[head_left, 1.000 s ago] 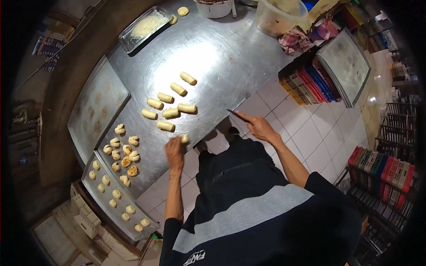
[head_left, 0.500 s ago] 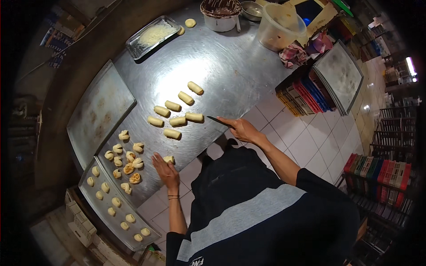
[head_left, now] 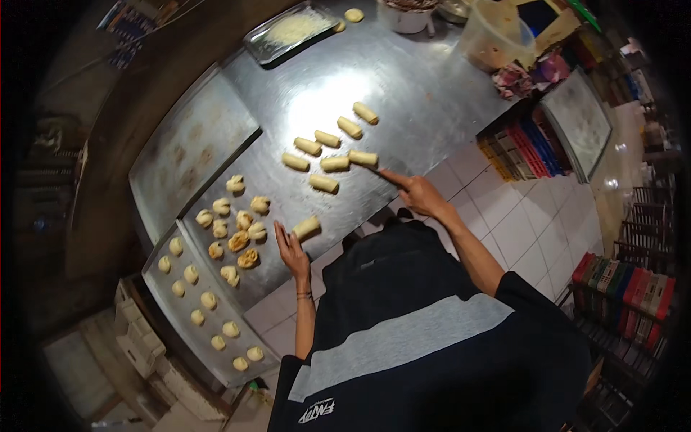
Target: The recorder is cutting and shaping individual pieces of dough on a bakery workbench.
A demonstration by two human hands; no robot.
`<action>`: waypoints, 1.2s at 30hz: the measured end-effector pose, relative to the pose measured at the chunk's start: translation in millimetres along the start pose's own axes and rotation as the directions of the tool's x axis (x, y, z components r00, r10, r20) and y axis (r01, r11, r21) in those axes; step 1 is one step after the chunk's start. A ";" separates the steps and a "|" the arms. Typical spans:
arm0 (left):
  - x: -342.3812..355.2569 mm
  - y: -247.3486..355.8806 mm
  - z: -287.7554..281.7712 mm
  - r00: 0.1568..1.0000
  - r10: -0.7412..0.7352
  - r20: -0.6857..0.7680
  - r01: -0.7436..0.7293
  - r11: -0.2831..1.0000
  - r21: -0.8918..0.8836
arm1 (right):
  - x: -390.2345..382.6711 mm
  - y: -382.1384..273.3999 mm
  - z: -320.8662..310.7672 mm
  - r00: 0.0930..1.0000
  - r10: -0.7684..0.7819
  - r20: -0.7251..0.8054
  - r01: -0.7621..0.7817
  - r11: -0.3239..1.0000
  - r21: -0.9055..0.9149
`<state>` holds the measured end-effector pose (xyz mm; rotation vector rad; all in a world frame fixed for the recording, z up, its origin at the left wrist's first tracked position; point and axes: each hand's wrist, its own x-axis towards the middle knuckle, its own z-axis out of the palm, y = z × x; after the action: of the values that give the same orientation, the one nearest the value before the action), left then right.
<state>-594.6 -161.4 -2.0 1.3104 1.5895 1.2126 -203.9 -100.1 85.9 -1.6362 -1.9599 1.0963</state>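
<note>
My left hand [head_left: 291, 252], fingers stretched out, is beside a pale dough roll [head_left: 306, 227] near the steel table's front edge. My right hand [head_left: 425, 198] grips a dark knife [head_left: 394, 177], index finger along it, its tip close to the rolls farther up. Several filled dough cylinders [head_left: 335, 164] lie in the middle. Left of my left hand are several twisted or split dough pieces [head_left: 239, 240], some showing orange filling. Beside these, a metal baking tray [head_left: 227, 317] holds rows of small pale dough balls [head_left: 208, 300].
A bare baking sheet [head_left: 187, 144] lies at the left. At the back are a steel tray of white shreds [head_left: 291, 29], a pot [head_left: 407, 20], a plastic container [head_left: 497, 39] and a cloth [head_left: 512, 79]. Right are stacked crates [head_left: 518, 151], trays [head_left: 576, 122] and racks [head_left: 622, 302].
My left hand has opened and the roll beside it now lies nearer the other rolls. My right hand has brought the knife leftward relative to the table, toward the rolls. The view has shifted.
</note>
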 end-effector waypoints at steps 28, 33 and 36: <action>71.0 60.0 -27.1 0.997 -0.057 0.058 0.052 0.995 0.086 | -14.5 -61.8 82.0 0.994 -0.007 -0.113 0.003 0.999 -0.038; 51.2 29.4 1.9 0.809 0.432 0.400 -0.560 0.772 0.299 | -20.1 -66.5 81.7 0.988 -0.059 -0.141 0.057 0.998 -0.023; 24.7 -10.7 14.6 0.770 0.429 0.473 -0.598 0.744 0.298 | -30.0 -70.9 85.4 0.985 -0.069 -0.159 0.071 0.997 0.006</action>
<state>-589.2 -134.5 -15.6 2.2579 1.2723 0.8357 -302.8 -158.5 90.7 -1.5843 -1.8895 0.9205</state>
